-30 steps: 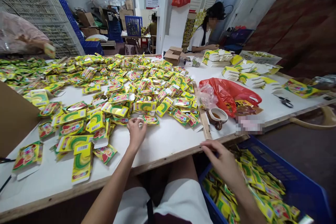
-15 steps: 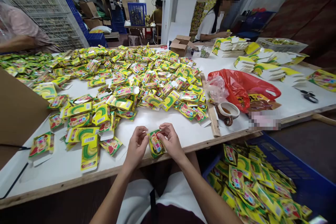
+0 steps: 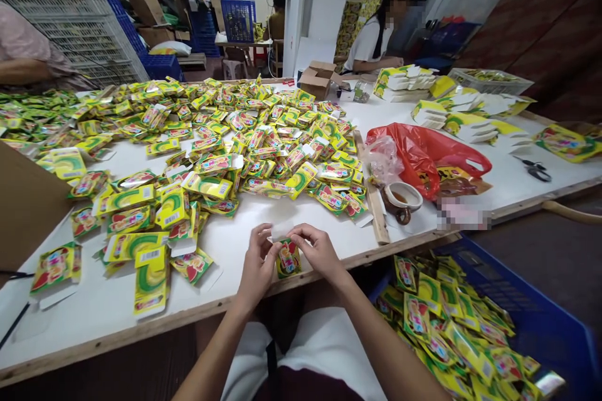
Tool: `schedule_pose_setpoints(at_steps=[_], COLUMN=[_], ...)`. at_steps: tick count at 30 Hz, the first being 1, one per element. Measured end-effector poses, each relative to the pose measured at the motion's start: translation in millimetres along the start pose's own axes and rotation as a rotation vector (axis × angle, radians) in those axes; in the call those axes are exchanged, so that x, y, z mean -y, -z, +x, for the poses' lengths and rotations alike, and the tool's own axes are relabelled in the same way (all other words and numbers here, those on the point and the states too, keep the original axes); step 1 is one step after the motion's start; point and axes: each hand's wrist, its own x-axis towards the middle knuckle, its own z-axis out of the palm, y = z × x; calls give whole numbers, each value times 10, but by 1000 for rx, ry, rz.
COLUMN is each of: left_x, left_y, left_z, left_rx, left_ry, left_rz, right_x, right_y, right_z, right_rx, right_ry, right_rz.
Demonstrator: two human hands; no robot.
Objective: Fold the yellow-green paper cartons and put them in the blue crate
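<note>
Both hands meet over a small green and yellow printed carton (image 3: 288,258) at the table's front edge. Its white end flap (image 3: 281,230) stands up at the far end. My left hand (image 3: 260,258) grips the carton's left side between thumb and fingers. At the upper right corner, by the flap, my right hand (image 3: 316,250) pinches it with thumb and forefinger. To the left lie loose cartons of the same print, among them one upright-lying yellow carton (image 3: 151,279). Beyond my hands spreads a large heap of such cartons (image 3: 263,144).
A wooden strip (image 3: 376,219) borders the heap on the right. Past it are a brown mug (image 3: 402,200), a red plastic bag (image 3: 423,150) and scissors (image 3: 536,169). A blue crate (image 3: 555,319) full of cartons stands below right. A co-worker (image 3: 371,44) sits across the table; a cardboard box (image 3: 28,207) stands left.
The carton's white flap now stands up at its far end, where it did not show before. Both hands have shifted slightly right in view, and the scene has moved a little left.
</note>
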Motion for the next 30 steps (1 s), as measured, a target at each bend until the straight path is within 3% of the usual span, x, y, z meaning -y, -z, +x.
schedule_pose_setpoints(at_steps=[4, 8, 13, 19, 23, 30], left_x=[89, 96, 29, 27, -10, -42], left_y=[-42, -54, -24, -58, -94, -98], left_z=[-53, -109, -70, -38, -84, -66], left_rx=[-94, -92, 10, -80, -46, -75], left_ry=[28, 4, -31, -108, -116, -12], left_rz=[-108, -63, 41, -27, -1, -16], right_x=[-27, -24, -28, 28, 108, 124], right_y=[2, 10, -9, 3, 14, -65], right_z=[-10, -30, -16, -5, -59, -41], right_rx=[-13, 4, 40, 40, 37, -56], right_ry=[-9, -20, -54, 0, 66, 19], right_rz=[28, 44, 72, 41, 0, -65])
